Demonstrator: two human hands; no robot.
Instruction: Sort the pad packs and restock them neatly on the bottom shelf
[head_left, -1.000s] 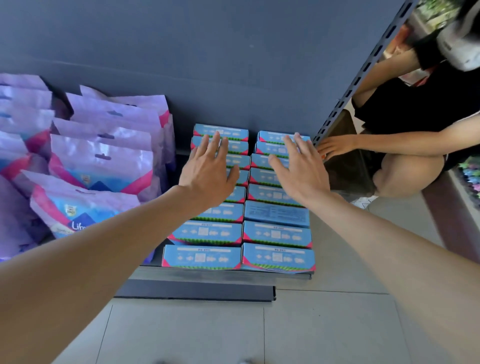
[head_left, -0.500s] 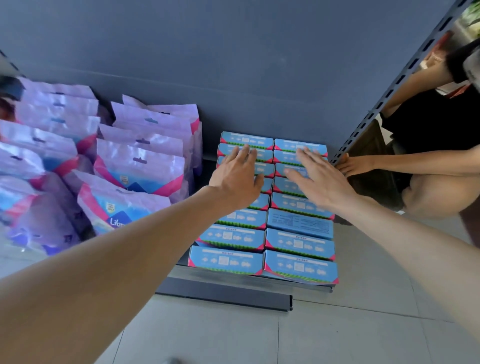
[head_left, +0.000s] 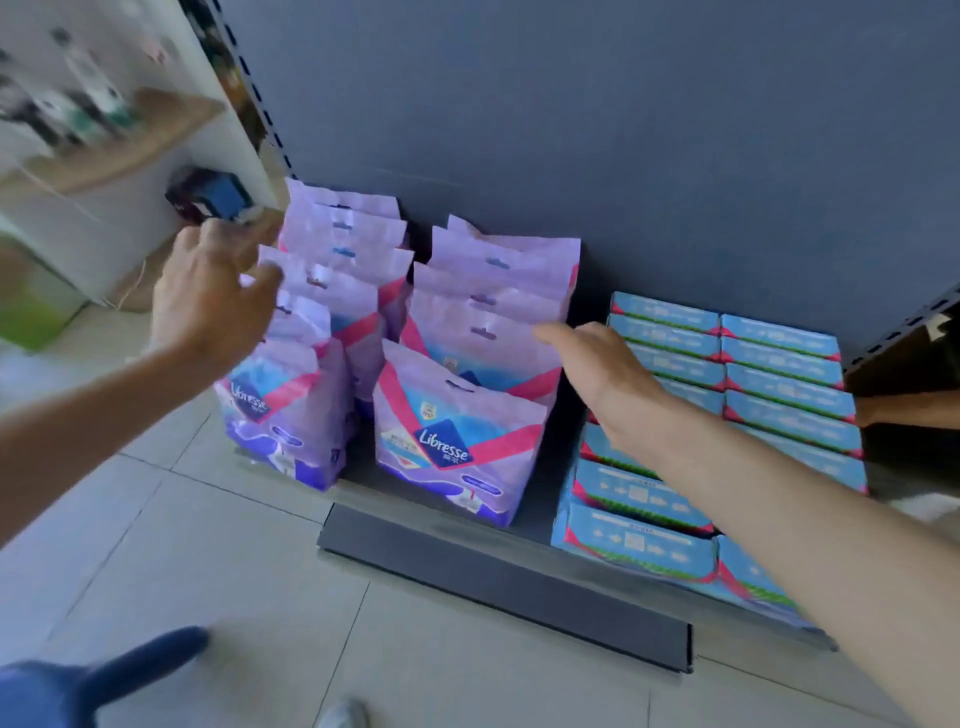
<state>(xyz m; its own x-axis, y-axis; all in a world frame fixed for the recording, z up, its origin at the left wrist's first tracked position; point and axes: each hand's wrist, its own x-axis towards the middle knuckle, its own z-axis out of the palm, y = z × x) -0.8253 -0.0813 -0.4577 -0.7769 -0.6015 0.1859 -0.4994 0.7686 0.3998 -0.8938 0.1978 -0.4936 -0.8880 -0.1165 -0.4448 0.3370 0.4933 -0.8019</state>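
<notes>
Both hands moved off blue boxes (head_left: 779, 374) to purple pad packs (head_left: 457, 431): 2 rows between the hands. Left hand (head_left: 208, 301) half-curled at left row's tops, grip unclear (blur). Right hand (head_left: 597, 374) flat, empty, beside right row.

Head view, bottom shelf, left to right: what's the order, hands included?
left hand → left row of purple Libresse bags → right row of purple Libresse bags → right hand → blue pad boxes → another person's arm
</notes>
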